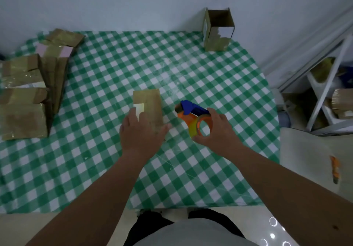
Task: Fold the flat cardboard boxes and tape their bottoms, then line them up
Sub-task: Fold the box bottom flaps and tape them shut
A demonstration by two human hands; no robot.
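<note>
A small brown cardboard box with a white label stands in the middle of the green checked cloth. My left hand lies flat on its near end, fingers straight and pressing down. Just to the right, my right hand grips an orange and blue tape dispenser with a roll of clear yellowish tape, held a little above the cloth beside the box. An open, upright folded box stands at the far right edge by the wall.
Several taped boxes lie stacked along the left edge. A white shelf frame with packages stands to the right of the table. An orange cutter lies on the pale surface at the right.
</note>
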